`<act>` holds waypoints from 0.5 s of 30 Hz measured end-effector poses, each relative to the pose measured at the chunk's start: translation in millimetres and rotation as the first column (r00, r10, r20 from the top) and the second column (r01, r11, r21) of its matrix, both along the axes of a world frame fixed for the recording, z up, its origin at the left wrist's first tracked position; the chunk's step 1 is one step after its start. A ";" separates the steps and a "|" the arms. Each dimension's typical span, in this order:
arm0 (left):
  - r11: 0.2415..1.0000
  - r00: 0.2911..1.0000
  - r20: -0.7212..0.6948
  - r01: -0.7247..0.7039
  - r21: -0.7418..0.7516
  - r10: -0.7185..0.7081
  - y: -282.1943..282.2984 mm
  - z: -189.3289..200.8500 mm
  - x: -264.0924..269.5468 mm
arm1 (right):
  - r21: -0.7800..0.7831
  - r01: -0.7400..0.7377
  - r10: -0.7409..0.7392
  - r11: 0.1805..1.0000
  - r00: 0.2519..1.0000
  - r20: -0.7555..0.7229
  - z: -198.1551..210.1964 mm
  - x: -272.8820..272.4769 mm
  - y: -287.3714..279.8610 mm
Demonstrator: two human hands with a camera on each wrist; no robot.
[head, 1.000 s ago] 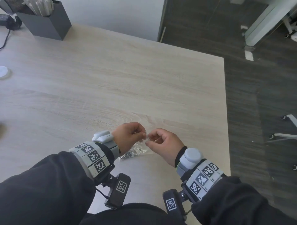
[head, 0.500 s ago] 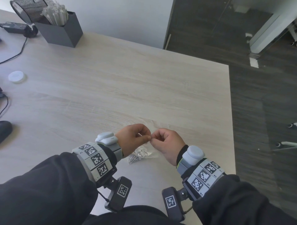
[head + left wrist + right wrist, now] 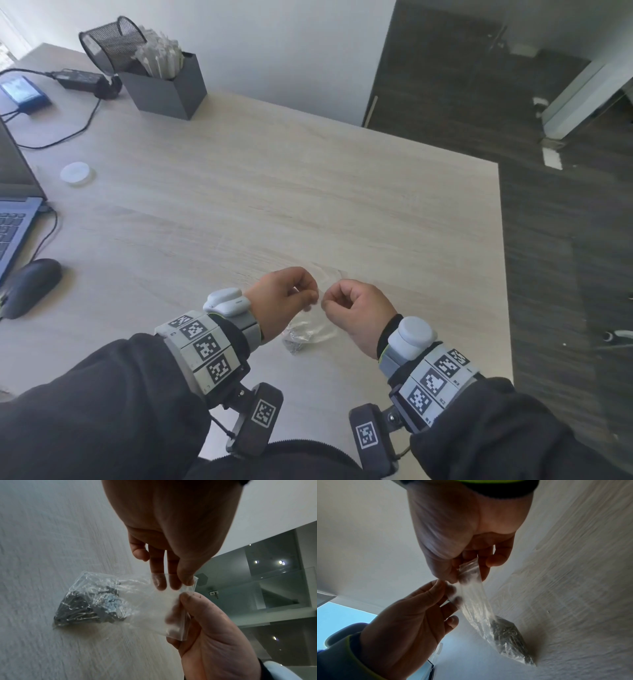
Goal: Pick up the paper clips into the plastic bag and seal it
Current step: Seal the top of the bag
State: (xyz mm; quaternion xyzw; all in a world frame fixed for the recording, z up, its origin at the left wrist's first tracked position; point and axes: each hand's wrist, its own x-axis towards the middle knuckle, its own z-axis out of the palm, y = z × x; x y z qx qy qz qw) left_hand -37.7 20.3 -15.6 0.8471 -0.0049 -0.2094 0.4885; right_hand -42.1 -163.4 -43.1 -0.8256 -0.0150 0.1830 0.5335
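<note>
Plastic bag (image 3: 310, 334) of paper clips (image 3: 89, 607) pinched at its top by left hand (image 3: 281, 301) and right hand (image 3: 356, 313); mouse (image 3: 29, 286), laptop (image 3: 13, 219) at frame left.

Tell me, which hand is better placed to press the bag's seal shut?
Probably right: the right hand pinches the plastic bag at its top strip, beside the left hand; the paper clips sit inside.

- The table (image 3: 274, 192) lies bare from the hands out to its far and right edges.
- Far left corner: grey box (image 3: 164, 89), mesh cup (image 3: 113, 44) and power adapter (image 3: 80, 80) crowd together.
- Left edge: laptop (image 3: 13, 212), mouse (image 3: 29, 286), white lid (image 3: 76, 173), trailing cable (image 3: 68, 135).
</note>
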 end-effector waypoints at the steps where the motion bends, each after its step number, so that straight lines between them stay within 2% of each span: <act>1: 1.000 1.000 0.006 -0.002 -0.003 0.002 1.6 2.1 -0.4 | 0.004 0.001 -0.001 1.000 1.000 0.006 1.6 -0.3 0.9; 15: 0.996 0.994 0.059 -0.085 -0.036 0.087 31.8 22.3 -4.0 | -0.087 -0.063 0.065 0.994 0.998 0.013 21.4 1.9 13.5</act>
